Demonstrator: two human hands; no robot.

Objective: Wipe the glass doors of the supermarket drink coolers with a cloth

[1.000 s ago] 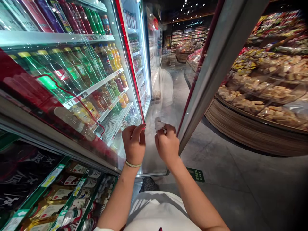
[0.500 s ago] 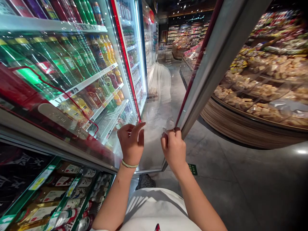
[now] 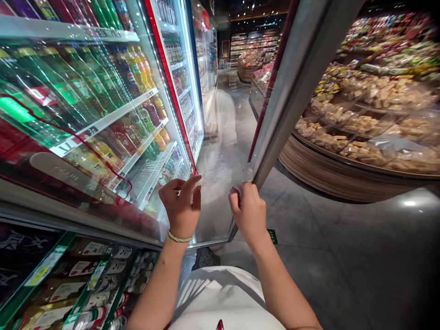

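The right hand (image 3: pixel 249 211) and its pale tissue (image 3: pixel 247 173) have shifted toward 3 o'clock, bringing the tissue near the frame (image 3: pixel 292 91) of the glass door (image 3: pixel 216 206). Two hands, one tissue: right grip clenched on it at 12 o'clock; left hand (image 3: pixel 182 206), at 9 o'clock, released, curled thumb and forefinger parted.

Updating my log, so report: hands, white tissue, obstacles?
Left hand raised, thumb and forefinger apart. Right hand closed on white tissue; contact with glass pane unclear. Metal door frame close beside right hand.
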